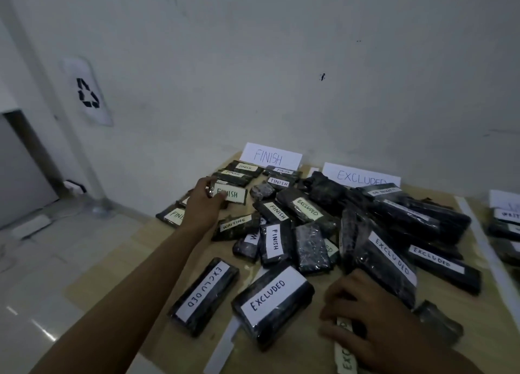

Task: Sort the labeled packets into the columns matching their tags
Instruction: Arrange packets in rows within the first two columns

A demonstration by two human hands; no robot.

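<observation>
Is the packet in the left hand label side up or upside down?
Label side up. The left hand grips the FINISH packet, and its white tag with the word faces the camera.

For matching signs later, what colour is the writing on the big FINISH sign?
Blue, on the white FINISH sign, seen in the head view.

On the table (298, 355), the FINISH sign (270, 157) stands at the far edge, the EXCLUDED sign (361, 176) to its right, a third sign (505, 200) cut off farther right. FINISH-tagged packets (244, 167) lie just before their sign. A mixed heap (309, 238) fills the middle, up to the EXCLUDED sign. Two EXCLUDED packets (273, 303) lie side by side near left of it. A paper strip (484, 247) runs right of the heap. The left hand (204, 205) grips a FINISH packet (232, 195) far left; the right hand (374, 326) holds a near packet (345, 358).
</observation>
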